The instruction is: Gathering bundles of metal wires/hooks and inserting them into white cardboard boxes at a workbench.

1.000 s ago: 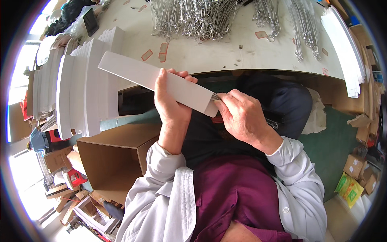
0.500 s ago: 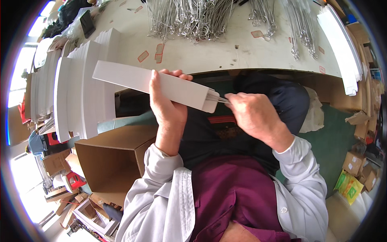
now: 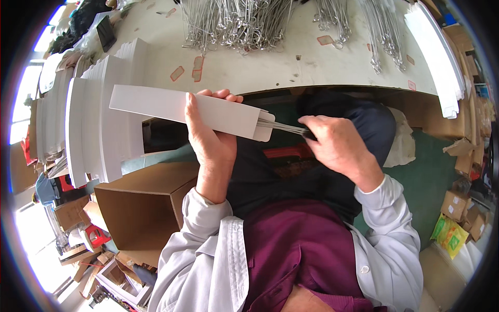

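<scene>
My left hand (image 3: 212, 148) is wrapped around a long, narrow white carton (image 3: 228, 114), thumb on top and fingertips showing past its far edge. The carton lies slantwise above my lap, its right end open with a flap sticking out. From that end a small bundle of thin metal rods (image 3: 280, 126) juts out, the rest hidden inside. My right hand (image 3: 340, 148) pinches the outer end of this bundle. A dark piece (image 3: 310, 135) shows at its fingers; I cannot make out what it is.
Large bundles of looped metal rods (image 3: 239, 26) lie across the table (image 3: 249, 67). Flat white cartons are stacked at the left (image 3: 109, 119) and the right edge (image 3: 439, 62). An open brown cardboard box (image 3: 138, 208) stands by my left arm. Small red-edged tags (image 3: 177, 73) lie scattered.
My right hand has moved slightly right, away from the carton, and a longer stretch of rods now shows outside its open end. The dark piece has come into sight. My left hand keeps its hold.
</scene>
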A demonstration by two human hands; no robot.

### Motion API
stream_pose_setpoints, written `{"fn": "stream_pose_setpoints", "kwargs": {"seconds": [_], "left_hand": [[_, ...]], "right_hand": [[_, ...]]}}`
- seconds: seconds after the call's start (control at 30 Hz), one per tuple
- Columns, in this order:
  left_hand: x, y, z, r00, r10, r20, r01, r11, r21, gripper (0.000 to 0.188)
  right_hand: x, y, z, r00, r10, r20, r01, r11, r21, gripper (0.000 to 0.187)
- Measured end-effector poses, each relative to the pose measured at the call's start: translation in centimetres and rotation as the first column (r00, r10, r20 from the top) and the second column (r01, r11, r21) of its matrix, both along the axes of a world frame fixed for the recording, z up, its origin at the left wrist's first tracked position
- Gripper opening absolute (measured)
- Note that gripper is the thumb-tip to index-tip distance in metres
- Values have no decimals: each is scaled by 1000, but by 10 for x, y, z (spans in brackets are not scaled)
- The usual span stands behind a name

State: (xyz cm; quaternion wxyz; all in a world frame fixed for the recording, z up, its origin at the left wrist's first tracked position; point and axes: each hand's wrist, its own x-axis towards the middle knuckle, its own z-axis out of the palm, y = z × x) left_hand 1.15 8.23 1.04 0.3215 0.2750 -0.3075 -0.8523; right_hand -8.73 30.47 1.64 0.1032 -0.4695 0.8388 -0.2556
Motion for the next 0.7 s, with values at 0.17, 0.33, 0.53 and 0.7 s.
{"fn": "stream_pose_setpoints", "kwargs": {"seconds": [0.17, 0.33, 0.53, 0.7], "left_hand": [[2, 20, -8, 995, -104, 4, 104, 994, -13, 44], [6, 20, -12, 994, -96, 49, 98, 995, -33, 50], [9, 40, -4, 981, -167, 99, 170, 985, -22, 52], [42, 27, -1, 763, -568, 307, 615, 785, -74, 46]], "right_hand": [[14, -23, -1, 995, 19, 95, -17, 999, -30, 28], [-2, -16, 17, 830, -54, 555, 92, 995, -41, 55], [11, -21, 3, 678, 47, 733, 152, 968, -202, 49], [4, -8, -1, 711, 77, 699, 175, 943, -282, 41]]}}
